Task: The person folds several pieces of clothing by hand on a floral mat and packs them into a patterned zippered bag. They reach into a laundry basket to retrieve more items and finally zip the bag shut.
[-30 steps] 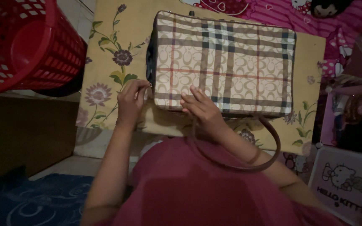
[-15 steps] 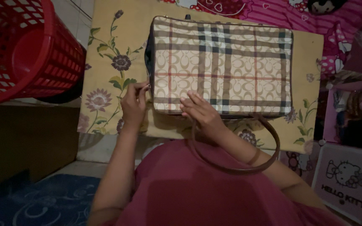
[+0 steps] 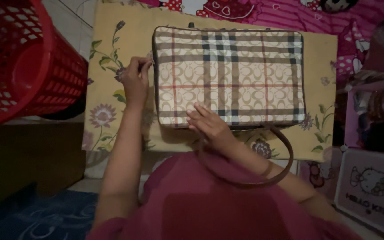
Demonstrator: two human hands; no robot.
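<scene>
A beige plaid handbag [image 3: 232, 71] lies flat on a yellow flowered cloth [image 3: 112, 44]. My left hand [image 3: 135, 80] is at the bag's left edge, with its fingers pinched on the small zipper pull near the far left corner. My right hand [image 3: 207, 126] rests flat on the bag's near edge, fingers spread, holding the bag down. The bag's brown strap [image 3: 285, 155] loops toward me around my right forearm.
A red plastic laundry basket [image 3: 18, 58] stands at the left. Pink cartoon-print bedding [image 3: 263, 11] lies beyond the bag. A pink and white cartoon-print box [image 3: 370, 186] sits at the lower right. A dark blue rug [image 3: 32, 218] covers the floor at the lower left.
My left hand has moved away from me along the bag's left edge, pinching the zipper pull. My right hand has stayed on the near edge.
</scene>
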